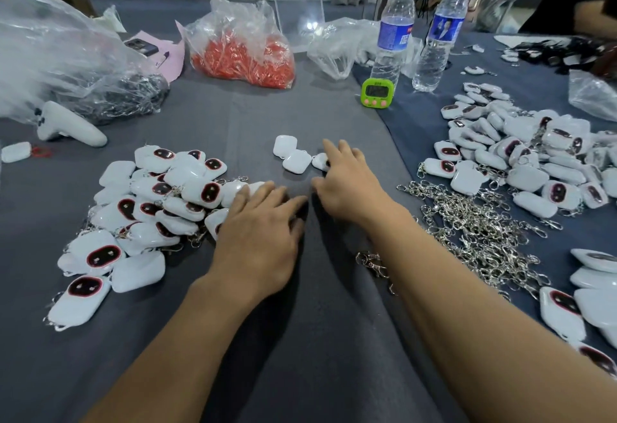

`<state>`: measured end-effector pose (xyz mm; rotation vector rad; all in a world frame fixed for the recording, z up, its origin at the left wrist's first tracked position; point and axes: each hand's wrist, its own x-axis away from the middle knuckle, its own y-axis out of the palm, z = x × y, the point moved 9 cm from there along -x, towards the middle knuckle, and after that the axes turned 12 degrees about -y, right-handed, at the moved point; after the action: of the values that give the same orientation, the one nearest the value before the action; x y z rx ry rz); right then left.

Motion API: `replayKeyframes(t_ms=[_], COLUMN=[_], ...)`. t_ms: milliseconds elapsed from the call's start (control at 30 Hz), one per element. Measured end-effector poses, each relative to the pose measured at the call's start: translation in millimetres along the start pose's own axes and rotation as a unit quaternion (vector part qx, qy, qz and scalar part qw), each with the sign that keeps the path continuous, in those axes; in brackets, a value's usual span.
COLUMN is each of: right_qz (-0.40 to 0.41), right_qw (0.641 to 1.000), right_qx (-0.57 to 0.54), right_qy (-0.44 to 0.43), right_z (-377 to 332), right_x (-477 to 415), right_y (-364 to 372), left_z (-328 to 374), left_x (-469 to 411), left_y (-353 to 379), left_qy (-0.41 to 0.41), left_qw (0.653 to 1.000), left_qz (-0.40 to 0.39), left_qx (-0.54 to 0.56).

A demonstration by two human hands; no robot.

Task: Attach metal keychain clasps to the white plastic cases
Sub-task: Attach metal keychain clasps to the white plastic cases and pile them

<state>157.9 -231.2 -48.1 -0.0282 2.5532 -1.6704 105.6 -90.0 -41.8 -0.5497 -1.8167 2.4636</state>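
Observation:
A pile of white plastic cases with dark oval windows and clasps (pixel 147 209) lies at the left of the grey cloth. Three loose white cases (pixel 293 157) sit in the middle, beyond my hands. My right hand (pixel 347 182) reaches toward them, fingertips touching the nearest one (pixel 320 161), fingers spread. My left hand (pixel 260 232) lies flat, palm down, at the right edge of the left pile. A heap of silver metal clasps (pixel 474 225) spreads to the right of my right forearm. More white cases (pixel 521 155) are heaped at the far right.
Two water bottles (pixel 394 35) and a green timer (pixel 375 92) stand at the back. A bag of orange parts (pixel 243 55) and a large clear bag (pixel 66 65) lie back left, a white controller (pixel 66 125) beside them. Another person's arm (pixel 594 18) is at top right.

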Motion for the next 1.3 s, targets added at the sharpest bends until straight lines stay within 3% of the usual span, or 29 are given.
replayKeyframes(t_ms=[100, 333, 433, 500, 600, 667, 733, 867, 1033, 1200, 1300], right_qz=[-0.026, 0.056, 0.181, 0.318, 0.411, 0.411, 0.391, 0.368, 0.321, 0.294, 0.264], right_qw=[0.997, 0.994, 0.98, 0.94, 0.887, 0.869, 0.87, 0.884, 0.901, 0.912, 0.925], right_qx=[0.071, 0.068, -0.027, -0.111, -0.204, -0.266, -0.288, -0.28, -0.288, -0.28, -0.265], right_qy=[-0.021, -0.062, -0.082, -0.053, 0.047, 0.079, 0.085, 0.071, 0.054, 0.06, 0.063], right_z=[-7.6, -36.9, -32.5, -13.7, 24.8, 37.6, 38.7, 31.5, 19.5, 13.5, 13.6], right_x=[6.1, 57.1, 85.4, 105.9, 123.5, 122.5, 117.0, 109.9, 103.3, 100.3, 98.4], right_y=[10.2, -13.1, -26.6, -50.5, -65.8, -60.6, -53.0, -47.7, -34.9, -27.0, -22.7], left_z=[-24.1, -26.4, -0.6, 28.5, 69.1, 78.5, 74.9, 59.1, 21.0, 9.4, 9.8], left_x=[-8.6, -4.2, 6.0, 18.1, 35.0, 38.6, 34.4, 29.2, 19.9, 14.3, 12.5], left_y=[-9.7, -20.6, -36.1, -38.3, -11.6, 3.0, 4.2, -4.5, -8.5, -13.0, -7.9], left_qy=[-0.036, -0.097, -0.063, -0.016, 0.046, 0.07, 0.067, 0.025, -0.101, -0.141, -0.147], left_qw=[0.998, 0.991, 0.992, 0.993, 0.986, 0.981, 0.975, 0.975, 0.958, 0.939, 0.919], left_qz=[0.045, 0.077, 0.112, 0.105, -0.04, -0.093, -0.095, -0.051, 0.004, 0.035, 0.01], left_qx=[0.028, -0.053, -0.012, 0.056, 0.153, 0.158, 0.188, 0.216, 0.269, 0.313, 0.367])
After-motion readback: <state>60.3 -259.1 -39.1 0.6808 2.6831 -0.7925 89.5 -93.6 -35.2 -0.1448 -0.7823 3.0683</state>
